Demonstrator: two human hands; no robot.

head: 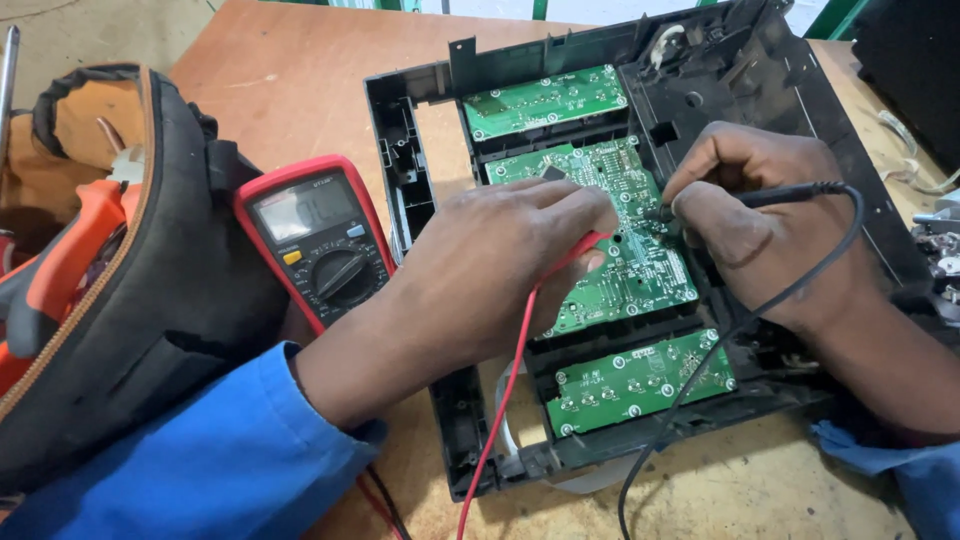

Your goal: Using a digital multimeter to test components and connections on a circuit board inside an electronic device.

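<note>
Green circuit boards sit inside an opened black plastic casing (905, 235) on a wooden bench (290, 70), where a person in blue sleeves works with two meter probes. The left hand (500, 270) is closed around the red probe (575, 252), pinching it between thumb and fingers; the probe's long axis runs from lower left to upper right, and its tip, hidden by the fingers, points toward the middle circuit board (610, 275). The right hand (760, 225) pinches the black probe (790, 193), which lies nearly level, its tip pointing left onto the same board. The red lead (505, 400) and black lead (690, 385) trail down toward the near edge of the bench. A red multimeter (320, 240) lies just left of the casing, leaning against a black and orange tool bag (150, 300). Two smaller green boards lie above and below the middle one.
</note>
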